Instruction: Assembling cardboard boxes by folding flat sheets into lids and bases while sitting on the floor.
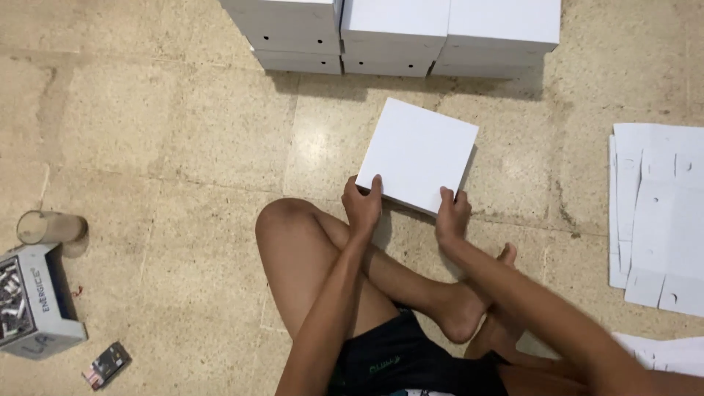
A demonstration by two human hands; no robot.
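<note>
I sit cross-legged on a stone floor, and a white square cardboard box (416, 152) lies on the floor just past my knees. My left hand (362, 206) grips its near left corner, thumb on top. On the near right edge, my right hand (452, 215) holds the box, fingers curled over the rim. Both hands press on the same box, which is tilted slightly clockwise.
Stacks of finished white boxes (396, 33) line the far side. Flat die-cut white cardboard sheets (656, 220) lie at the right. At the left stand a clear glass (50, 226), a grey carton (33, 301) with small metal items, and a small dark packet (107, 364).
</note>
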